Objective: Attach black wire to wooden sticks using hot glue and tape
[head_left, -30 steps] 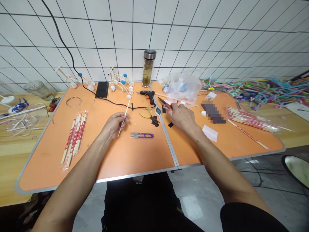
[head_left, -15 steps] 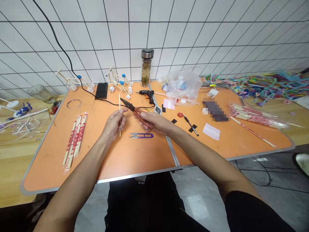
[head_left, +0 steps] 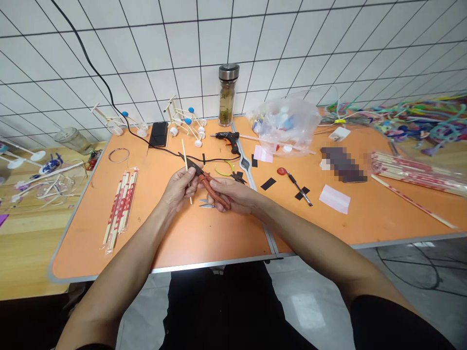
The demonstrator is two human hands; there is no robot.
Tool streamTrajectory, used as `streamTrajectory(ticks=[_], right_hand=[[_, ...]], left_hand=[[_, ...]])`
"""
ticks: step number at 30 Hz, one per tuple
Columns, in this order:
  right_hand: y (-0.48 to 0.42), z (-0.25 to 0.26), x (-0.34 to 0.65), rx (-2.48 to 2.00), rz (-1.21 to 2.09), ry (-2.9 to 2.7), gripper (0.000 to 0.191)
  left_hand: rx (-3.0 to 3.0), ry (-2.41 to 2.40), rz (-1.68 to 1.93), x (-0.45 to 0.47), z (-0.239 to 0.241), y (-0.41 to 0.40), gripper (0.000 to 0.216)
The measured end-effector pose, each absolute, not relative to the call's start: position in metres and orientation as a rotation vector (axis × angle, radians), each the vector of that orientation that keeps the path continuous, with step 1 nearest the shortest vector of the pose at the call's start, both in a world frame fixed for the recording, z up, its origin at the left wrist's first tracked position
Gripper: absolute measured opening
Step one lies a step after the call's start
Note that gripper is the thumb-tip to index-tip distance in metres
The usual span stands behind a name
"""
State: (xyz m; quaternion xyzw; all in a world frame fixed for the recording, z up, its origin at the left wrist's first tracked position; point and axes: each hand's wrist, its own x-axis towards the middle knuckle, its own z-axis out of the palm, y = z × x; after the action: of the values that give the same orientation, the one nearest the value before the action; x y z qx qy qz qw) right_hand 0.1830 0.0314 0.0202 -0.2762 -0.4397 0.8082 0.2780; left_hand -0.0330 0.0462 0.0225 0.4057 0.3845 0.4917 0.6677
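Observation:
My left hand (head_left: 177,188) is closed on a thin wooden chopstick (head_left: 184,151), which stands nearly upright between thumb and fingers. In my right hand (head_left: 236,194) are pliers with dark jaws and reddish-brown handles (head_left: 215,193). The jaws cross close by the chopstick just above my left thumb; I cannot tell whether they grip it. Below the pliers lie small thread snips (head_left: 206,204), partly hidden by my right hand. Wrapped chopsticks (head_left: 120,209) lie left of my left forearm.
Small stick models (head_left: 182,121), a phone (head_left: 158,134), a glass bottle (head_left: 226,97) and a glue gun (head_left: 228,139) line the back. Rightward are a plastic bag (head_left: 288,124), a pen (head_left: 299,188) and more wrapped chopsticks (head_left: 416,174). A black cable (head_left: 136,139) crosses the table.
The pliers have come lower and nearer my left hand, their jaws now at the chopstick. My right hand now covers part of the snips. The view has shifted slightly.

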Motion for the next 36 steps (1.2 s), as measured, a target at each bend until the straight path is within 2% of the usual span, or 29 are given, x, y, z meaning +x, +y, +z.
streamTrajectory(ticks=[3, 6, 9, 11, 14, 17, 19, 23, 26, 36], right_hand=[[0.030, 0.023, 0.183, -0.820, 2.008, -1.317, 0.062], [0.026, 0.026, 0.182, -0.976, 1.675, -1.585, 0.055], [0.022, 0.027, 0.181, -1.204, 1.267, -1.899, 0.034], [0.020, 0.026, 0.180, -1.285, 1.108, -1.976, 0.019], [0.022, 0.021, 0.180, -1.227, 1.354, -1.790, 0.015], [0.026, 0.016, 0.184, -1.126, 1.766, -1.424, 0.032], [0.030, 0.013, 0.188, -1.079, 1.865, -1.284, 0.043], [0.034, 0.008, 0.194, -1.047, 1.847, -1.300, 0.055], [0.033, 0.009, 0.196, -1.085, 1.805, -1.328, 0.061], [0.036, 0.016, 0.203, -1.059, 1.707, -1.566, 0.063]], left_hand=[[0.926, 0.915, 1.141, -0.033, 0.025, 0.045, 0.055], [0.975, 0.982, 1.174, -0.031, 0.028, 0.043, 0.051], [1.038, 1.006, 1.161, -0.028, 0.033, 0.040, 0.054], [1.074, 1.002, 1.133, -0.026, 0.036, 0.038, 0.059], [1.103, 1.004, 1.117, -0.029, 0.040, 0.039, 0.068], [1.131, 1.025, 1.158, -0.037, 0.039, 0.044, 0.068], [1.158, 1.036, 1.176, -0.041, 0.037, 0.047, 0.061], [1.207, 1.049, 1.187, -0.046, 0.034, 0.049, 0.048], [1.220, 1.067, 1.139, -0.046, 0.034, 0.047, 0.048], [1.129, 0.984, 1.014, -0.044, 0.046, 0.041, 0.042]])
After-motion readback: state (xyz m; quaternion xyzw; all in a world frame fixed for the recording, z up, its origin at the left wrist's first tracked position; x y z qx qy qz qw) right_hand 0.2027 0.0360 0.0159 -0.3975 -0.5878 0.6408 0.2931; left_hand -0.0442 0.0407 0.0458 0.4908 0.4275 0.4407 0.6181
